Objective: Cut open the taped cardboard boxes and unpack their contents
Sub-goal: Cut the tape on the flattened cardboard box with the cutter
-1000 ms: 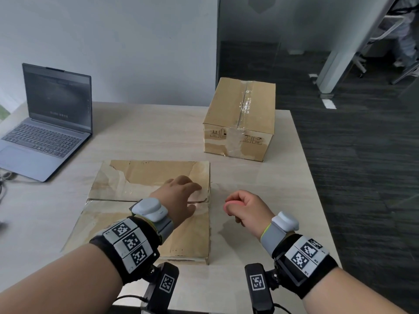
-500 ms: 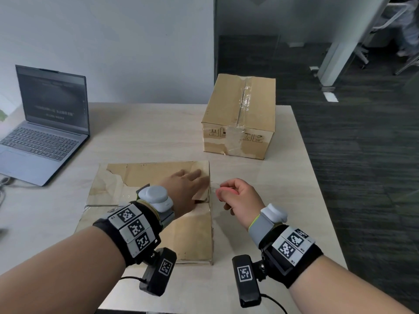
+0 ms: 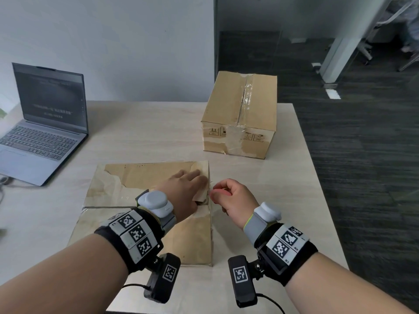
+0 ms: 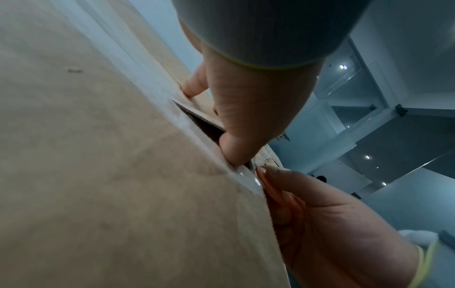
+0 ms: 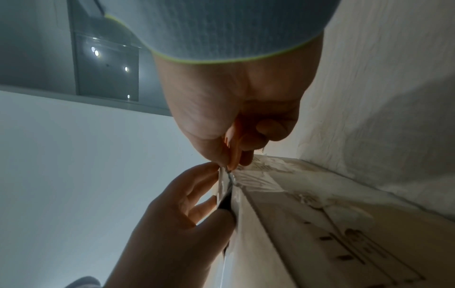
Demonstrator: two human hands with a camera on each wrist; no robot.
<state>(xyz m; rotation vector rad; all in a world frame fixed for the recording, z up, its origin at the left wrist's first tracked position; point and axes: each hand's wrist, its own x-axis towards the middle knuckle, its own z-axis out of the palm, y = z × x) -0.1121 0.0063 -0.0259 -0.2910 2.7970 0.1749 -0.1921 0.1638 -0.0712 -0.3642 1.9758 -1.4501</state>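
Observation:
A low, flat cardboard box lies in front of me, its two top flaps meeting at a taped seam. My left hand rests on the far flap at the seam's right end. Its fingers lie on top and the thumb is tucked into the gap, so it holds the flap edge. At the box's right edge, my right hand pinches a strip of clear tape between thumb and forefinger. A taller sealed box with clear tape along its top stands farther back on the right.
An open laptop sits at the left on the light wooden table, with a cable beside it. The table's right edge runs close to the boxes, with dark carpet beyond. A wall and glass partition stand behind.
My left hand slid forward to the seam's right end and hooked its thumb under the flap. My right hand moved left to the box's edge and took the tape.

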